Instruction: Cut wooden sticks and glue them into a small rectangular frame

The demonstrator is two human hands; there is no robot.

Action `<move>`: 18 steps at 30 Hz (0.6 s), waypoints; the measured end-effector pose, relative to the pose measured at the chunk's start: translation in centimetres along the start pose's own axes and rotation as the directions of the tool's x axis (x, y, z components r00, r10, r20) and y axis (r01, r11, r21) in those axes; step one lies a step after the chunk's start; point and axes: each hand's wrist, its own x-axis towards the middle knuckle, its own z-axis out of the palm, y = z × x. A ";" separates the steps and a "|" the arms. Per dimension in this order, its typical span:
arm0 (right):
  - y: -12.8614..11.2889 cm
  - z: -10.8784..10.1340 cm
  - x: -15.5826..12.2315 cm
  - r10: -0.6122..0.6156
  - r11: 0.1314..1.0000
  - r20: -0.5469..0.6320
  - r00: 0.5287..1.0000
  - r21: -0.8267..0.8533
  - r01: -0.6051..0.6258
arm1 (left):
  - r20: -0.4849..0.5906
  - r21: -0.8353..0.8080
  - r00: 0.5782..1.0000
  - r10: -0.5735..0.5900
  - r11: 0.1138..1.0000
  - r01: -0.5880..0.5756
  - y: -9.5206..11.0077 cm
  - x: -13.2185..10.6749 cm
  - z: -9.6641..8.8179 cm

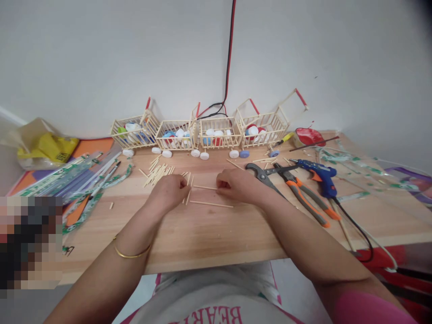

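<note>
Both my hands rest on a wooden board [209, 234]. My left hand [168, 191] is curled, its fingertips pinched on thin wooden sticks [187, 186] standing short and near upright. My right hand [236, 183] is closed too, pinching the right end of a long stick [204, 187] that lies across between the hands. A second long stick [211, 204] lies loose just below. A heap of short sticks [158, 173] sits left of my left hand.
Several stick-built carts [216, 130] filled with bottle caps line the back by the wall. Pliers [305, 195], cutters [263, 175] and a blue glue gun [319, 174] lie at right. Plastic wrappers [81, 177] and a yellow bag [47, 146] sit at left.
</note>
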 end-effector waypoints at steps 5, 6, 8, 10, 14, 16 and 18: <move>0.0 0.3 0.3 0.008 1.000 0.010 1.000 -0.023 -0.008 | 0.006 0.003 1.000 -0.015 1.000 0.015 0.2 0.2 0.7; 0.0 0.3 0.3 0.022 0.999 0.008 1.000 -0.024 -0.021 | 0.002 -0.003 1.000 -0.020 1.000 0.020 0.2 0.2 0.8; 0.0 0.3 0.3 0.047 0.999 0.001 0.999 -0.027 -0.047 | -0.003 -0.016 1.000 -0.029 0.999 0.029 0.3 0.3 0.8; -0.1 0.3 0.2 0.057 0.998 -0.002 0.998 -0.032 -0.057 | -0.003 -0.025 0.999 -0.039 0.999 0.039 0.5 0.3 0.8; -0.1 0.3 0.3 0.037 0.999 -0.013 0.999 -0.038 -0.038 | 0.001 -0.047 0.999 -0.050 0.998 0.050 0.6 0.4 0.7; -0.1 0.3 0.3 0.033 0.999 -0.023 0.999 -0.042 -0.034 | 0.000 -0.049 0.999 -0.047 0.998 0.047 0.6 0.4 0.7; 0.0 0.3 0.3 0.033 0.998 -0.020 0.999 -0.045 -0.034 | -0.003 -0.047 0.999 -0.037 0.998 0.037 0.6 0.4 0.7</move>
